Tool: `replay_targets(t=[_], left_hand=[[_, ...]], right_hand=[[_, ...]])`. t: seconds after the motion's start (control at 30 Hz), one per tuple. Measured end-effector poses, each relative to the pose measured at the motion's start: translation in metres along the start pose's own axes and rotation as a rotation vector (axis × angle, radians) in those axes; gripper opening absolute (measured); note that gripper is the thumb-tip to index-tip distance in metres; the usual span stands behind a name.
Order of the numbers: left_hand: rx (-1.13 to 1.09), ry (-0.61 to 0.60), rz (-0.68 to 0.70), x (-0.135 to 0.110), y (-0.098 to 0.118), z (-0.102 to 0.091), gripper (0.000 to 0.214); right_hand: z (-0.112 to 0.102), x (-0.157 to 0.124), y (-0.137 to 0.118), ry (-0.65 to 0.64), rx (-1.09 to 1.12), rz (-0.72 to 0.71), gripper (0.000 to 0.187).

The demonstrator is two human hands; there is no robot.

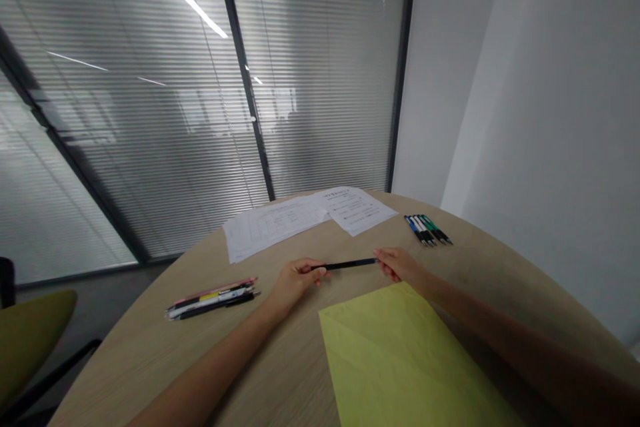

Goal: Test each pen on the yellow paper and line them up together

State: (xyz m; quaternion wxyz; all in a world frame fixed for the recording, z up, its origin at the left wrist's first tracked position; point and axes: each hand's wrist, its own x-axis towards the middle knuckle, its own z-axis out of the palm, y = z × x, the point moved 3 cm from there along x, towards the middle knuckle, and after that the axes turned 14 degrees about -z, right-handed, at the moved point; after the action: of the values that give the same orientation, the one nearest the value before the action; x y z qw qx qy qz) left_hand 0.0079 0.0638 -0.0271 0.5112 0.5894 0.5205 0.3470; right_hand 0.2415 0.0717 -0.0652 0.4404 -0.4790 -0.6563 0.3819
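A slim black pen is stretched level between my two hands, above the middle of the table. My left hand pinches its left end between thumb and fingers. At the other end, the fingertips of my right hand are closed on the tip. A yellow paper sheet or envelope lies beneath and in front of my right forearm. Left of my left hand rests a small bunch of pens and pencils. Beyond my right hand lies a row of several pens with blue, white and green barrels.
Printed white papers overlap at the far side of the round wooden table. A glass partition with blinds stands behind it, and a white wall is on the right. A green chair sits at the left.
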Motion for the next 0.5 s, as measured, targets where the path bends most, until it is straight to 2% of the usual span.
replay_targets(t=[0.23, 0.5], left_hand=[[-0.016, 0.035, -0.023, -0.0029, 0.0021, -0.0011, 0.033], [-0.055, 0.003, -0.044, -0.0041, 0.0038, 0.001, 0.029]], right_hand=[[-0.001, 0.0065, -0.0019, 0.0, 0.027, -0.096, 0.04], [-0.0044, 0.0049, -0.0091, 0.017, -0.012, -0.192, 0.039]])
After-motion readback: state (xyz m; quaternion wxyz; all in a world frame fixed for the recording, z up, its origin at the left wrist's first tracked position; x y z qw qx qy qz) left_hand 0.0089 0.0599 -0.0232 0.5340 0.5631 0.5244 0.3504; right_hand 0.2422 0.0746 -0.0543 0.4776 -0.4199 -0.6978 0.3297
